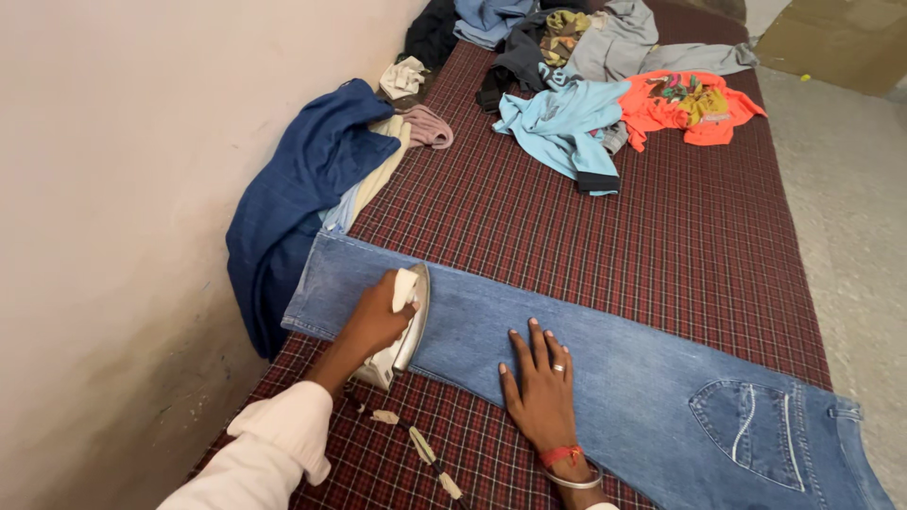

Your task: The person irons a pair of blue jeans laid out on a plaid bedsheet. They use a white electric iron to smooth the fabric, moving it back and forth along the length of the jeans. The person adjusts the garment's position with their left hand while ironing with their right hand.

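Two hands at work. Left hand [378, 321] wrapped round handle of white-and-silver clothes iron [402, 331], near left edge of dark red checked table cover [661, 236]. Right hand [540, 382] spread flat, pinning faded blue denim jeans [624, 378] stretched along near edge. Denim looks thick, limp, non-slippery; iron likely heavy, hot underneath, so handle seems only safe grip.

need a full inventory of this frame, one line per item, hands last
jeans: 1, light blue, flat across the near cloth
iron: 1, white and silver, on the jeans leg
cord: 1, patchy wrapping, trailing from iron over the cloth
checked cloth: 1, dark red, covering the surface
navy garment: 1, dark blue, against the wall
clothes pile: several, blue, orange, grey, black, far end
wall: 1, beige, left
floor: grey, right
left hand: gripping the iron
right hand: flat on jeans, ring, red thread and bangle at wrist
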